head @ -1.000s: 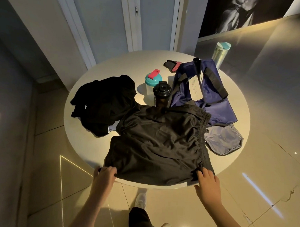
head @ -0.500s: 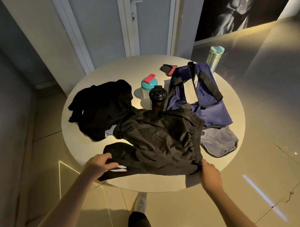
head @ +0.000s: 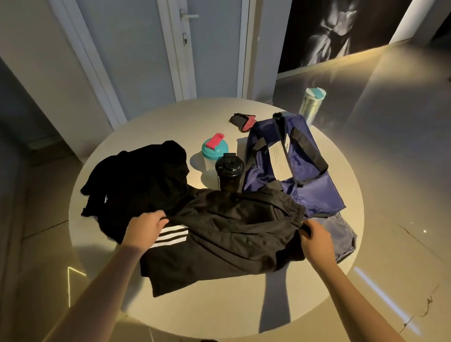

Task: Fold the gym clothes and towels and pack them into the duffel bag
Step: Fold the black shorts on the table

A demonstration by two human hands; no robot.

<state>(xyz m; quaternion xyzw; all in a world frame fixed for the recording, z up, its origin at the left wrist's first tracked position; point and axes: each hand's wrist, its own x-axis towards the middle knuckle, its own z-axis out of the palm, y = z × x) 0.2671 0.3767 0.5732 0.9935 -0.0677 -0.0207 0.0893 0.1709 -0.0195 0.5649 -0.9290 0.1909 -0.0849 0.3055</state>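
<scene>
Black shorts [head: 227, 232] with three white stripes lie half folded on the round white table [head: 317, 302]. My left hand [head: 145, 227] grips the shorts' leg edge beside the stripes. My right hand [head: 316, 240] pinches the waistband end at the right. A second black garment [head: 137, 178] lies bunched to the left. The blue duffel bag [head: 291, 168] lies open behind the shorts, with a grey cloth [head: 345, 236] in front of it at the right.
A teal-lidded shaker [head: 214, 150] and a black shaker [head: 229, 171] stand mid-table behind the shorts. A red and black glove [head: 242, 121] lies further back. A pale bottle [head: 312, 103] stands at the far right edge. Doors lie beyond the table.
Both hands have lifted the near edge of the shorts and carried it away from me over the rest, exposing the white stripes. The view has shifted closer over the table.
</scene>
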